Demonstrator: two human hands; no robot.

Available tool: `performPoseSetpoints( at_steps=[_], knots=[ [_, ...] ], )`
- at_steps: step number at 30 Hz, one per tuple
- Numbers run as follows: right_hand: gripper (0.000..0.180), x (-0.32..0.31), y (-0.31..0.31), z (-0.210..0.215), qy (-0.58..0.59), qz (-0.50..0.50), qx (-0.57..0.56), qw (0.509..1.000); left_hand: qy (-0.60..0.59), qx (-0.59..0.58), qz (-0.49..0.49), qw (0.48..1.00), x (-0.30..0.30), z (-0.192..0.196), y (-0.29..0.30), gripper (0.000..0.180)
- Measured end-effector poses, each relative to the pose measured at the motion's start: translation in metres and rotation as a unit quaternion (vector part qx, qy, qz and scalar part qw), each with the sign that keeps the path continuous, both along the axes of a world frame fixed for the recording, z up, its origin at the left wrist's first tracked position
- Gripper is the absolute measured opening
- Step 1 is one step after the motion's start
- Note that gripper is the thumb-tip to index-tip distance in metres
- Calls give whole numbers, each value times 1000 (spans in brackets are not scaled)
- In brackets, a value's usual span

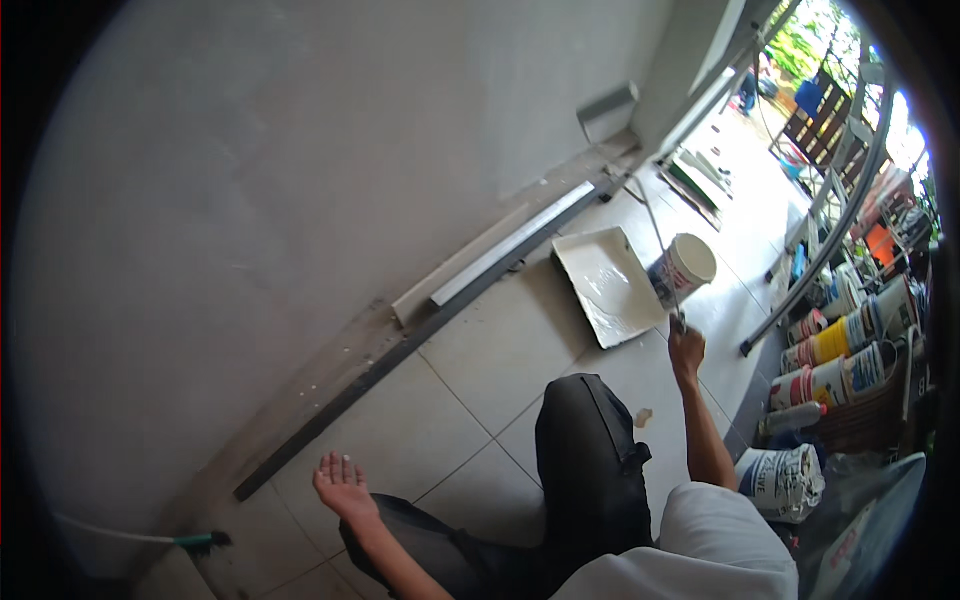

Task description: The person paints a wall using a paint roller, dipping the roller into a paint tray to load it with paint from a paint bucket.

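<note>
My right hand (686, 345) is closed around the handle of a paint roller (608, 112). Its long thin rod runs away from me, and the wide pale roller head rests against the foot of the grey wall near the corner. My left hand (345, 492) is held out over my left knee, palm up, fingers stretched and holding nothing. Beyond my right hand, a white paint tray (605, 285) with wet white paint in it sits on the tiles. Right beside the tray stands a white bucket (688, 262), its inside partly visible.
A dark strip (350, 395) and a pale bar (515, 243) lie along the wall's foot. A green-ended brush (205, 540) is at lower left. At right stand a metal ladder (850, 215), several paint cans (830, 345) and a white tub (780, 482).
</note>
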State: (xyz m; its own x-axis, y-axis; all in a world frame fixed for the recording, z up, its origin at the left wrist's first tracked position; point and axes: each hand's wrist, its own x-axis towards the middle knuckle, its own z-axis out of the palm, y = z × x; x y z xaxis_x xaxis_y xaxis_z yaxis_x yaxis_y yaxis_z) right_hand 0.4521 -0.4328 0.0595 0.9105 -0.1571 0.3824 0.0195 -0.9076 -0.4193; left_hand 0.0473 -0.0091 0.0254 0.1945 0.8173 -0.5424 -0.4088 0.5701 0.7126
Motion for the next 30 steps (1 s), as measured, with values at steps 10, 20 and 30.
performPoseSetpoints(
  at_steps=[10,20,30],
  knots=[
    [71,-136,-93,-185,222,-178,-31,958,55,28,-54,997,19,-11,-2,50],
    [65,-164,-72,-217,232,-191,13,954,76,47,-42,995,13,-6,-2,52],
    [53,-160,-77,-227,161,-175,-18,971,70,49,-51,995,27,-7,-5,50]
  ],
)
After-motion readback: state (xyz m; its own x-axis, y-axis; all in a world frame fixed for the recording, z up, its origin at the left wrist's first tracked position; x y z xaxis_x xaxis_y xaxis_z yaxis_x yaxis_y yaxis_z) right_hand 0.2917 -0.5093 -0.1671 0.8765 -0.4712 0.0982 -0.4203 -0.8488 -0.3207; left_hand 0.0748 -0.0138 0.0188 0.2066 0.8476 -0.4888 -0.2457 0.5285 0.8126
